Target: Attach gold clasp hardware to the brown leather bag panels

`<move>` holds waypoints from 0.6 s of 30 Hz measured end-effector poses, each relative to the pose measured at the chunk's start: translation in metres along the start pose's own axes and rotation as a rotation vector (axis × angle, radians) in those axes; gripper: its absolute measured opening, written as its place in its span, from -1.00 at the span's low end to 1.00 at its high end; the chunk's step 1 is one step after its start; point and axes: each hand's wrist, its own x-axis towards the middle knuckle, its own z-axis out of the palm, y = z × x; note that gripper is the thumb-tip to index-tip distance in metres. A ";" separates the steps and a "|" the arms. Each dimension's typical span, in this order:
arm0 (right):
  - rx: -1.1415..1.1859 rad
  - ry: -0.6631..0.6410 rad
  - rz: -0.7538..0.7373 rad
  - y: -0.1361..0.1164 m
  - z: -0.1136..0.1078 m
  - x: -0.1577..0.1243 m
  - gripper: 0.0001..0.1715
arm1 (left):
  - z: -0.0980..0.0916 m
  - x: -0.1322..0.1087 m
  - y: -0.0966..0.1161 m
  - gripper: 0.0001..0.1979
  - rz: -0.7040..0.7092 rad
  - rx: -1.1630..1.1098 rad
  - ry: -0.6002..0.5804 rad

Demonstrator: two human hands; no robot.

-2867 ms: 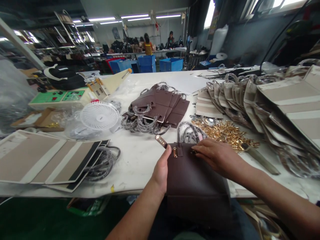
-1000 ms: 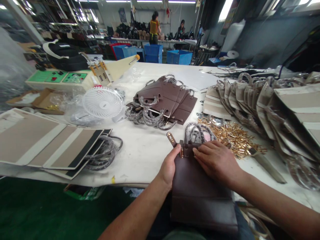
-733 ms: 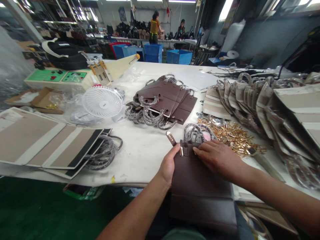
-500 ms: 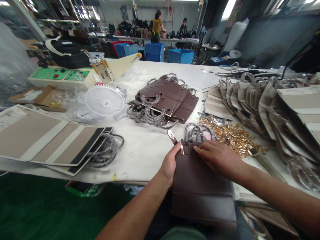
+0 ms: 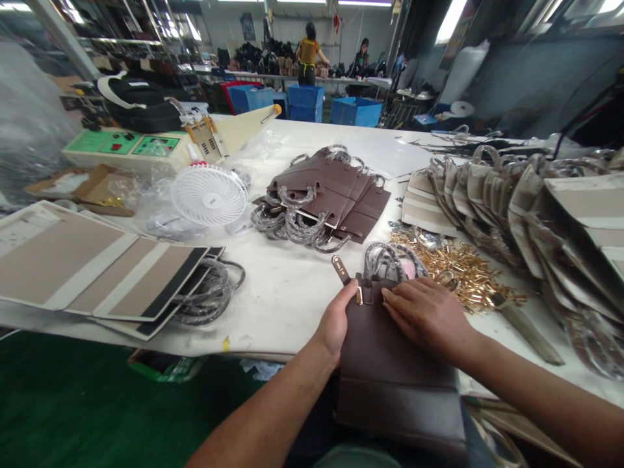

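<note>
A dark brown leather-look bag panel (image 5: 400, 364) hangs over the table's front edge, close to my body. Plastic-wrapped loop handles (image 5: 387, 259) rise from its far end. My left hand (image 5: 335, 322) grips the panel's left edge, thumb on top beside a small gold metal fitting (image 5: 359, 296); its other fingers are hidden underneath. A short strap with a gold plate (image 5: 341, 268) sticks out past that thumb. My right hand (image 5: 429, 315) lies flat on the panel's right side, fingers stretched toward the handle base.
Loose gold metal pieces (image 5: 470, 276) lie right of the panel, beside a flat tool (image 5: 529, 328). Brown panels (image 5: 336, 188) are piled at mid-table. Beige panels (image 5: 492, 188) stand at right, others (image 5: 97, 260) lie left. A white fan (image 5: 209, 195) sits behind them. Two people work far back.
The whole view has shifted slightly. My right hand has moved a little on the panel, and the strap with the gold plate is turned a bit differently. My left hand keeps its grip.
</note>
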 end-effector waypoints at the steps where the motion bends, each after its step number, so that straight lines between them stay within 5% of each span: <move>1: 0.010 -0.014 -0.004 0.001 0.000 0.001 -0.75 | 0.000 0.000 0.000 -0.45 0.002 0.000 0.006; 7: 0.128 -0.120 -0.035 0.009 -0.010 0.002 -0.72 | 0.000 -0.002 0.001 -0.46 0.002 0.014 -0.018; 12: 0.281 0.041 0.132 0.007 -0.010 -0.008 -0.83 | 0.004 -0.007 -0.001 -0.52 0.092 0.133 -0.006; 18: 0.037 0.002 0.079 -0.020 -0.003 -0.007 -0.77 | -0.001 -0.004 -0.008 -0.54 0.318 0.282 0.019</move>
